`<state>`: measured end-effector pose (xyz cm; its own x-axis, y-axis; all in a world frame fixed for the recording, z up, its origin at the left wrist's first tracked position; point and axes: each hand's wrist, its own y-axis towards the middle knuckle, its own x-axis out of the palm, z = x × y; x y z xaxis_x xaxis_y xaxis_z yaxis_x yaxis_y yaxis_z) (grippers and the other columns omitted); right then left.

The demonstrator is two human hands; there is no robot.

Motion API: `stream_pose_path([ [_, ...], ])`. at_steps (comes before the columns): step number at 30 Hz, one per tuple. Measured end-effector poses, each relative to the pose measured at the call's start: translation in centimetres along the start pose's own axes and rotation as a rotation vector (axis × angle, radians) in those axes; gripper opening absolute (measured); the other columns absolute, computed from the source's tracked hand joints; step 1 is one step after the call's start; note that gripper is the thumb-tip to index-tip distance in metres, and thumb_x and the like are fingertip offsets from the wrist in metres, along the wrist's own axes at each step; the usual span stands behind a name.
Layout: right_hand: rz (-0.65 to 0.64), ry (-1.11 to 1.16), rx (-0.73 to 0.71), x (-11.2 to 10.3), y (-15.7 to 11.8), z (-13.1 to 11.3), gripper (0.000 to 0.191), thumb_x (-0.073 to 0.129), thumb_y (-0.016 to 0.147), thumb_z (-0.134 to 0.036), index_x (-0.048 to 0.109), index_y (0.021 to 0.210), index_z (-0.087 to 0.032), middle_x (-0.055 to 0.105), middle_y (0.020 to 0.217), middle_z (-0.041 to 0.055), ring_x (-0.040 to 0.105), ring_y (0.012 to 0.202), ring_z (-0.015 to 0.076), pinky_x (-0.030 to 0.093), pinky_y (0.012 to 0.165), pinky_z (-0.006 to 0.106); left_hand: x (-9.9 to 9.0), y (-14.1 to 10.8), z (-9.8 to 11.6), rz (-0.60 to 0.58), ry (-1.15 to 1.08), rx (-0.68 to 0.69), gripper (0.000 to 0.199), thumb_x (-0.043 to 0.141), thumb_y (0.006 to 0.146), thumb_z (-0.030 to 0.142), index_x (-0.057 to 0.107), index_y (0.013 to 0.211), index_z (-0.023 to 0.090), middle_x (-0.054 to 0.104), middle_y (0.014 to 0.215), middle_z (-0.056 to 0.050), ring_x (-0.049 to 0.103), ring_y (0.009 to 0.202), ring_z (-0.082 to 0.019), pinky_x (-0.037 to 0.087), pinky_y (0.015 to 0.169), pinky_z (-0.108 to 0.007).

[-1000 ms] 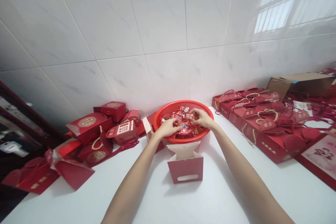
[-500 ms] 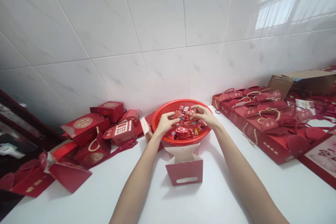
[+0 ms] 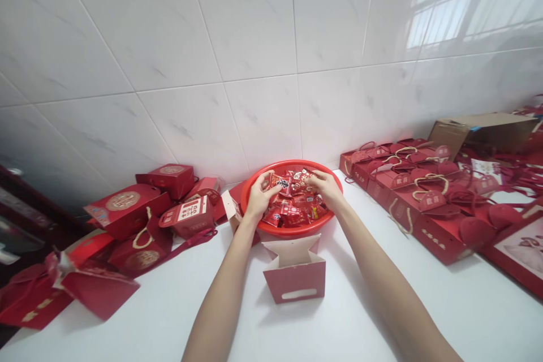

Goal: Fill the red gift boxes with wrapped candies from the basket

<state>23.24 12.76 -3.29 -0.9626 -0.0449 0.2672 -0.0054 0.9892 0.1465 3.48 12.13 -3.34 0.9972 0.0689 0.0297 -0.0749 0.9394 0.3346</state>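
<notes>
A round red plastic basket point(image 3: 292, 232) stands against the tiled wall, with red wrapped candies point(image 3: 294, 214) inside. My left hand point(image 3: 261, 195) is over the basket's left side, its fingers closed on a red candy packet point(image 3: 280, 183) with a dark character on it. Over the right side, my right hand point(image 3: 324, 188) pinches another red packet point(image 3: 302, 181) with pale figures. An open red box point(image 3: 294, 283) with a slot in its front is on the white table just before the basket.
Several red gift boxes point(image 3: 127, 206) are piled at the left. Rows of red boxes with rope handles point(image 3: 424, 198) fill the right, beside a cardboard carton point(image 3: 483, 130). Another open box point(image 3: 231, 207) touches the basket's left side. Behind is a tiled wall point(image 3: 263, 119).
Both hands now hold candy packets lifted slightly above the pile, where before their fingers were among the candies. The view has shifted slightly.
</notes>
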Motion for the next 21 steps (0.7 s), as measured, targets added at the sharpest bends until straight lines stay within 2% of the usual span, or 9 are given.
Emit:
stream_pose_path([
  [2, 0.041, 0.078, 0.012, 0.47, -0.02, 0.00, 0.015, 0.072, 0.056, -0.029, 0.066, 0.068, -0.021, 0.063, 0.065, -0.0037, 0.057, 0.064, 0.0147, 0.044, 0.060, 0.027, 0.07, -0.03, 0.20, 0.004, -0.035, 0.014, 0.045, 0.076, 0.064, 0.028, 0.064, 0.107, 0.021, 0.070, 0.112, -0.005, 0.065, 0.106, -0.023, 0.051, 0.091, -0.034],
  [6, 0.066, 0.151, 0.056, 0.64, -0.17, -0.01, 0.035, 0.077, 0.051, -0.025, 0.070, 0.086, -0.023, 0.068, 0.070, -0.0033, 0.062, 0.069, 0.0167, 0.045, 0.061, 0.027, 0.06, -0.02, 0.44, 0.059, -0.052, -0.021, 0.034, 0.072, 0.062, 0.024, 0.062, 0.095, 0.021, 0.069, 0.093, 0.000, 0.065, 0.089, -0.018, 0.052, 0.080, -0.029],
  [9, 0.065, 0.112, 0.062, 0.37, -0.29, 0.01, 0.028, 0.076, 0.049, -0.022, 0.067, 0.076, -0.021, 0.069, 0.069, -0.0015, 0.063, 0.069, 0.0174, 0.039, 0.056, 0.025, -0.09, 0.22, 0.09, 0.105, -0.044, -0.051, 0.025, 0.069, 0.063, 0.025, 0.060, 0.086, 0.021, 0.064, 0.083, 0.002, 0.062, 0.078, -0.015, 0.050, 0.072, -0.026],
  [13, 0.128, 0.081, 0.072, 0.03, -0.19, 0.07, 0.020, 0.073, 0.049, -0.027, 0.063, 0.065, -0.021, 0.066, 0.068, -0.0028, 0.054, 0.062, 0.0134, 0.031, 0.053, 0.025, -0.23, 0.50, -0.47, 0.141, -0.027, -0.053, 0.021, 0.068, 0.064, 0.031, 0.057, 0.078, 0.021, 0.059, 0.074, 0.003, 0.057, 0.069, -0.014, 0.046, 0.066, -0.025],
  [17, 0.127, 0.061, 0.073, -0.01, -0.07, 0.18, 0.015, 0.071, 0.053, -0.031, 0.064, 0.062, -0.021, 0.063, 0.064, -0.0033, 0.049, 0.060, 0.0130, 0.032, 0.054, 0.026, -0.05, 0.33, -0.36, 0.095, -0.011, -0.035, 0.024, 0.074, 0.060, 0.033, 0.058, 0.072, 0.020, 0.061, 0.075, 0.002, 0.058, 0.071, -0.014, 0.047, 0.068, -0.026],
  [21, 0.075, 0.029, 0.080, 0.19, -0.20, 0.25, 0.010, 0.069, 0.051, -0.025, 0.064, 0.057, -0.020, 0.063, 0.062, -0.0033, 0.048, 0.058, 0.0117, 0.033, 0.055, 0.026, 0.02, 0.23, -0.23, 0.042, 0.006, -0.001, 0.028, 0.078, 0.058, 0.034, 0.061, 0.076, 0.019, 0.063, 0.079, 0.001, 0.061, 0.077, -0.016, 0.050, 0.076, -0.028],
])
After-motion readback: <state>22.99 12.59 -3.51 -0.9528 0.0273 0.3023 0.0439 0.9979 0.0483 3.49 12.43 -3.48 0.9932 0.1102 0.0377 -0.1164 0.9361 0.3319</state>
